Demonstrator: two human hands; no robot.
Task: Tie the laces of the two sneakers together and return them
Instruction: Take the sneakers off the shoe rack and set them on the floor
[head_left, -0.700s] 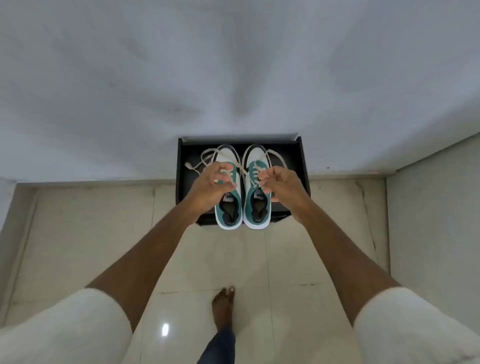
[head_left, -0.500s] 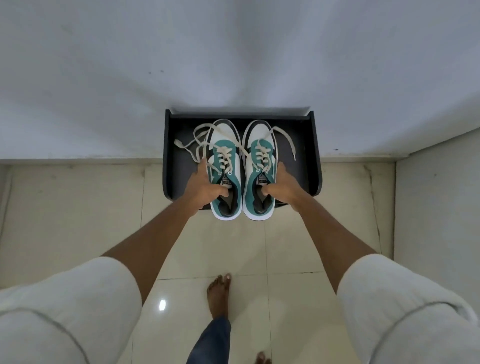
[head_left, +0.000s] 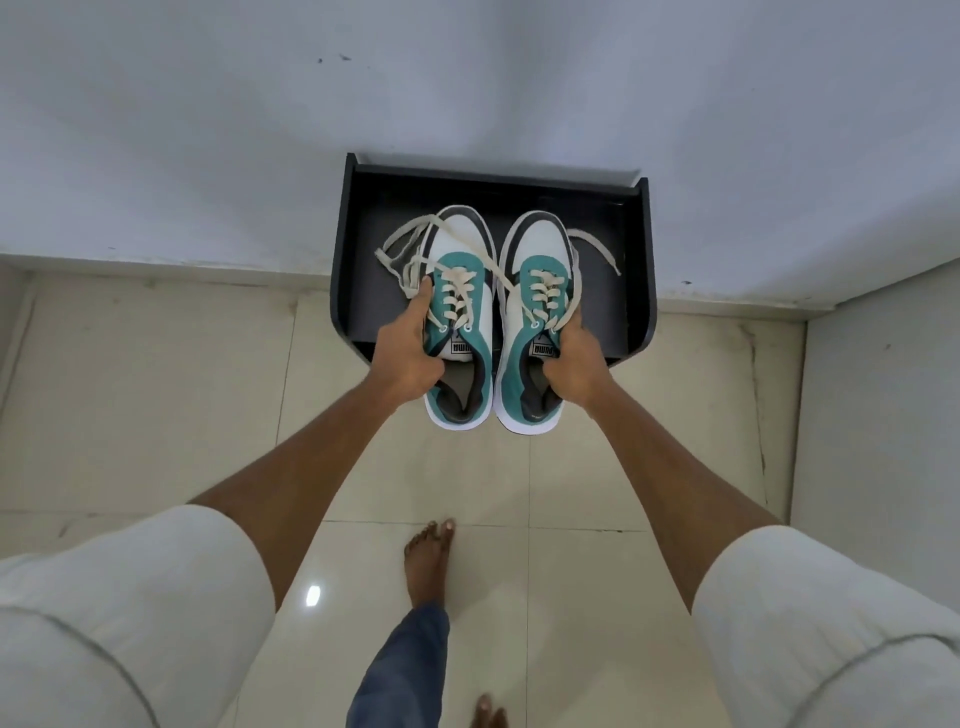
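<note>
My left hand (head_left: 408, 358) grips the left sneaker (head_left: 460, 322) at its collar, thumb inside the opening, fingers (head_left: 423, 291) clamped along its outer side. My right hand (head_left: 574, 364) holds the right sneaker (head_left: 535, 312) the same way, fingers closed around the collar. Both sneakers sit side by side, toes toward the wall, heels jutting past the front edge of the black shelf (head_left: 641, 270). The cream laces (head_left: 415, 244) trail loose, one crossing from the left sneaker to the right. My bare foot (head_left: 428, 556) stands on the tiled floor below.
</note>
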